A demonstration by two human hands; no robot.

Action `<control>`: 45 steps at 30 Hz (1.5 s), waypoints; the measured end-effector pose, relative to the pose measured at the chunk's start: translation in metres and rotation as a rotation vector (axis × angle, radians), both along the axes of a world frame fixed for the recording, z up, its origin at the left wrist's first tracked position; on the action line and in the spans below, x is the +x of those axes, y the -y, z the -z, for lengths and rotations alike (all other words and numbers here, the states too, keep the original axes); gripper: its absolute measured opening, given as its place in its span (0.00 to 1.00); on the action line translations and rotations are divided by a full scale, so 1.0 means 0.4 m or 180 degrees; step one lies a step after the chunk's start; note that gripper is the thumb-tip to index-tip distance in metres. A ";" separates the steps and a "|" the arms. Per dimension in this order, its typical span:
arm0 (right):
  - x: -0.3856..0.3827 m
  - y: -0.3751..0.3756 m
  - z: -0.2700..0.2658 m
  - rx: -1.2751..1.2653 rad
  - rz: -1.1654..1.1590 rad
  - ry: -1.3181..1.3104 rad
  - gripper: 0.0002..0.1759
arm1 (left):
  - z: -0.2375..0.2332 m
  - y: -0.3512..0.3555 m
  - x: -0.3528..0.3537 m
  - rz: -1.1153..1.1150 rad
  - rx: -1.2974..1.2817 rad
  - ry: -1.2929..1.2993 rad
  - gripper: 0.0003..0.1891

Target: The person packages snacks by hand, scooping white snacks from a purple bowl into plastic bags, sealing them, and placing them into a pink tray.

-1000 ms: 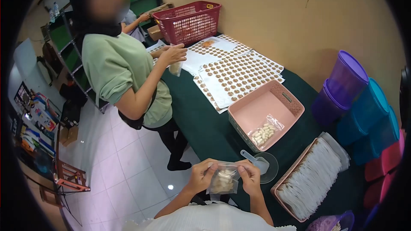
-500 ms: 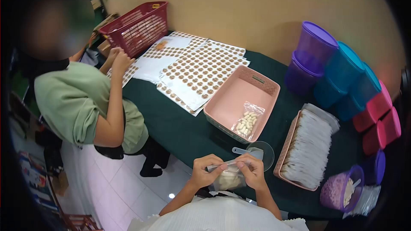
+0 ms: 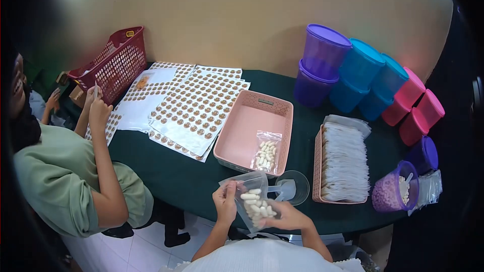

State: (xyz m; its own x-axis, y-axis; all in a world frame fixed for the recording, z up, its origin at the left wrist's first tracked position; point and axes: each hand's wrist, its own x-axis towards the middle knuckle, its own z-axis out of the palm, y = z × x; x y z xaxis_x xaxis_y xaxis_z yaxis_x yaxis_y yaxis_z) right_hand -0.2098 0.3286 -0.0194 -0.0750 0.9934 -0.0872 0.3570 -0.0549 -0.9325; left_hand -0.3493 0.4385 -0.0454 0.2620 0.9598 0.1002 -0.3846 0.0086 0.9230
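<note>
A clear zip bag of white capsules (image 3: 258,207) hangs tilted in front of my body at the table's near edge. My left hand (image 3: 225,203) pinches its left edge, thumb in front. My right hand (image 3: 288,217) holds the lower right side, its fingers partly hidden by the bag. Just behind the bag, a clear bowl (image 3: 301,191) lies on the table with a white scoop (image 3: 286,190) in it. Beyond them stands a pink basket (image 3: 243,121), and another bag of capsules (image 3: 266,153) lies inside at its near right.
A smaller pink basket (image 3: 317,171) holds many stacked packets. Purple, teal and pink tubs (image 3: 325,50) line the back right. A purple tub of pink and white capsules (image 3: 388,194) stands far right. Sticker sheets (image 3: 201,106) and a red basket (image 3: 121,65) lie left, beside a person in green (image 3: 60,181).
My hands have moved from pinching the bag's top together to holding it by its sides, now tilted and more visible. The camera view has shifted, so the table appears further left.
</note>
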 end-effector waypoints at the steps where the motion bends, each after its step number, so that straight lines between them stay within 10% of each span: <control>1: -0.006 -0.003 -0.010 -0.0229 -0.0054 0.0097 0.29 | 0.006 -0.007 -0.017 0.0345 0.0006 -0.0120 0.16; 9: 0.045 -0.127 -0.012 -0.0277 0.1332 -0.0749 0.24 | 0.005 -0.021 -0.063 0.0531 -0.0195 -0.0016 0.18; 26: 0.167 -0.453 0.213 -0.0877 0.1569 -0.0588 0.20 | 0.011 -0.010 -0.160 0.0904 -0.0245 -0.0161 0.12; 33: 0.155 -0.391 0.165 -0.0496 0.1618 0.1710 0.33 | 0.032 -0.023 -0.171 0.0929 -0.0229 -0.0340 0.11; 45: 0.284 0.163 0.005 0.0668 0.2525 0.1647 0.19 | 0.036 0.000 -0.116 0.1273 -0.0258 -0.0462 0.06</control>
